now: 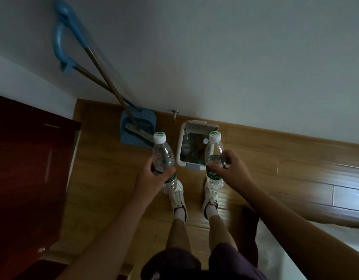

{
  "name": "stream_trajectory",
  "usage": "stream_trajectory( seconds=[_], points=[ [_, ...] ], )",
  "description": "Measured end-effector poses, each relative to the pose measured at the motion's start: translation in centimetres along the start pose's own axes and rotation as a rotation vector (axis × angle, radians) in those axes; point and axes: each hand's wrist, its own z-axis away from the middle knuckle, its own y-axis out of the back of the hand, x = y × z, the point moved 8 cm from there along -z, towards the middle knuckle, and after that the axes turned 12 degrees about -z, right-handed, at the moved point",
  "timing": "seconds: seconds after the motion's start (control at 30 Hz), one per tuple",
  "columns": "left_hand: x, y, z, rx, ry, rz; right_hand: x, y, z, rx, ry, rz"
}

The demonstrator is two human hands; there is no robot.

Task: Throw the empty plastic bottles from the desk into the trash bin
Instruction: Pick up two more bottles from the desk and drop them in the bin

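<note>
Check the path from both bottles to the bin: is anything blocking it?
Nothing visible blocks it. The bin stands open on the floor just ahead of the shoes, with bottles already inside. The left bottle is beside the opening; the right bottle overlaps it. The dustpan sits left of the bin.

Single head-worn view, wide-angle, looking steeply down past the arms; floor [106,178] near, wall [215,57] ahead

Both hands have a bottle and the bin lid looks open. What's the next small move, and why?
Probably carry the right hand forward a little and release its bottle: that one already overlaps the open trash bin, where other bottles lie. The left hand holds its bottle off to the bin's side.
</note>
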Motion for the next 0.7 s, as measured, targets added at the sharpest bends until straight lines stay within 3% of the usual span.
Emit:
stream_trajectory(
  seconds=[0.37,0.7],
  points=[
    [-4.3,-9.7,-15.6,0.073,-0.075,0.04,9.3,-4.3,-14.9,0.07,0.032,-0.194],
    [-3.6,-14.8,-21.5,0.113,-0.12,-0.004,13.9,-4.8,-17.3,0.055,0.019,-0.165]
  ],
)
